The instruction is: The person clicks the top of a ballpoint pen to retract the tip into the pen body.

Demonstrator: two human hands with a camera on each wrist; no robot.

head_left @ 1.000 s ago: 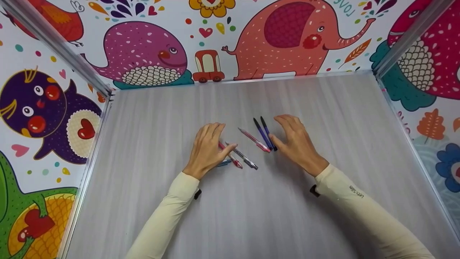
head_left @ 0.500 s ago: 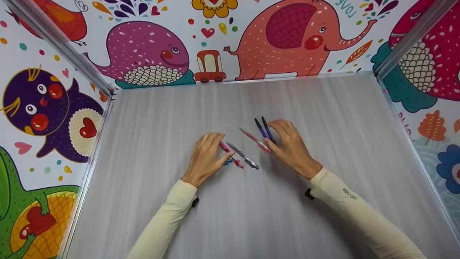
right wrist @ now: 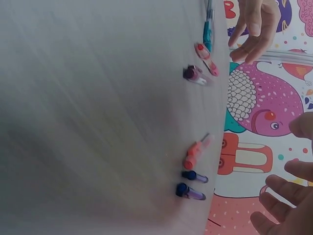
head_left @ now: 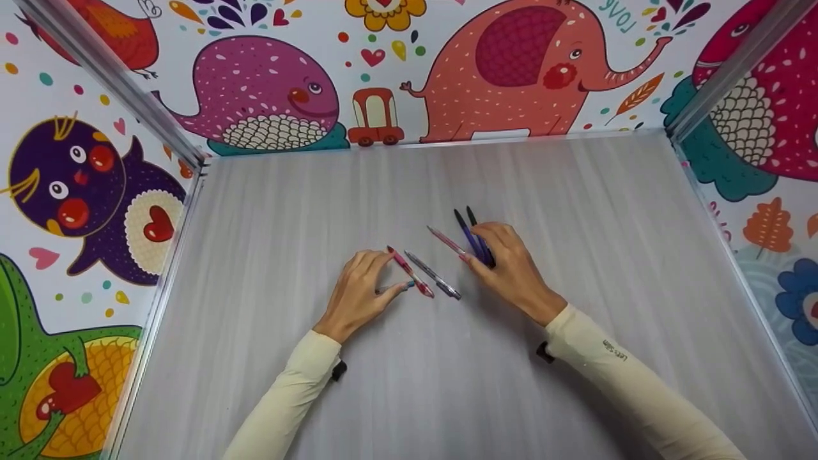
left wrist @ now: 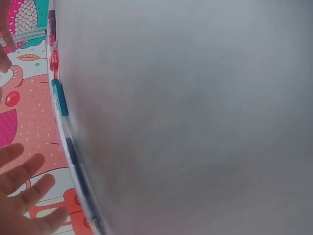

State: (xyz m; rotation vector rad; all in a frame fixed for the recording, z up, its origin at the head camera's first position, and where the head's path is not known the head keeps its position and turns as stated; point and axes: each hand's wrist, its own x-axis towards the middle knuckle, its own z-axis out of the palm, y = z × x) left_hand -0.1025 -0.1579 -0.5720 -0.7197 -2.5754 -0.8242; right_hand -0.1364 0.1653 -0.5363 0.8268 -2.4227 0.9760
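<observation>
Lying on a pale, streaked surface [head_left: 383,390], a red pen [head_left: 410,273], a grey pen [head_left: 432,275], a pink pen [head_left: 446,240], a teal pen [left wrist: 59,98] and two blue pens [head_left: 470,236] are framed by a person's left hand [head_left: 354,291] and right hand [head_left: 516,273]. Both hands are well apart, their fingers spread from the thumbs. The red pen, dark at its upper end and partly clear lower down, is slanted just beside the left hand; nearly parallel to it, the grey pen is shown with a see-through barrel and a dark lower end. The teal pen is mostly covered by the left hand in the head view. Farther right, the pink pen is angled the same way, its pointed tip turned outward, its lower end hidden behind the right thumb. The blue pens, black at their upper ends, are set side by side, partly masked by the right hand's fingers. Whether any pen is being touched cannot be told.
</observation>
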